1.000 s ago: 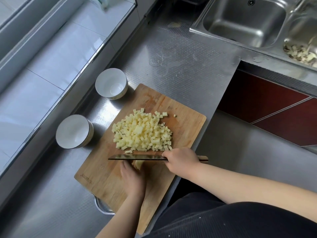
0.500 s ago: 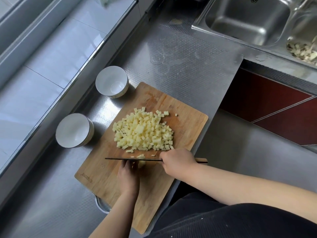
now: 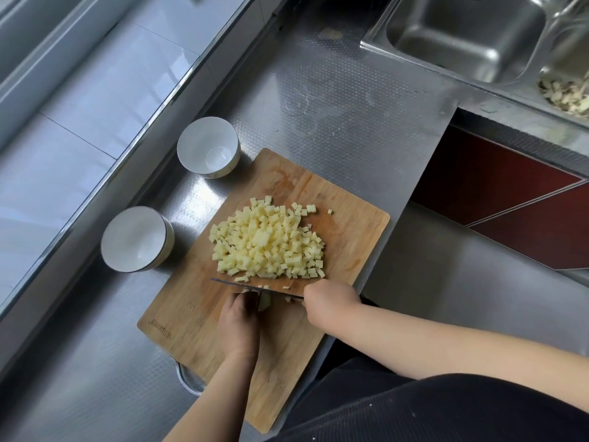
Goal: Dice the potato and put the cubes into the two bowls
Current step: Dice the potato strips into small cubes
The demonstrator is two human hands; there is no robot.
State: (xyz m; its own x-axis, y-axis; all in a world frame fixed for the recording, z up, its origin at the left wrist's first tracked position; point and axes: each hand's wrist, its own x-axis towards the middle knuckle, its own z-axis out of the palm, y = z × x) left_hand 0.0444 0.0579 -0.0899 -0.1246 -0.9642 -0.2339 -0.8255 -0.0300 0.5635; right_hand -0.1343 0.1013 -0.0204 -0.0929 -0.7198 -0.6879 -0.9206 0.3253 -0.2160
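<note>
Closest to us, a dark-clothed torso fills the lower right, and both bare forearms reach out over the pale rectangular wooden cutting board, which lies at an angle on the dimpled stainless steel counter. A curved metal rim peeks from under the board's near edge; we cannot tell what it belongs to.

On the board, our left hand curls its fingertips down onto the last small uncut piece of pale yellow potato, pinning it just behind the blade. Our right hand is wrapped around the handle of the broad dark-bladed kitchen knife; the handle itself is hidden inside the fist. The blade runs across the board with its spine facing us, and a few loose cubes sit right against it.

Just beyond the knife sits the heap of diced pale yellow potato cubes, piled in the middle of the board, with a few strays scattered toward the far right edge of the pile.

Off the board's left edge stand the two round white ceramic bowls on the counter: the nearer bowl beside the board, the farther bowl just off the board's far corner. Neither holds any potato.

Far right, the stainless steel sink basin, and beside it a second basin holding pale scraps.
</note>
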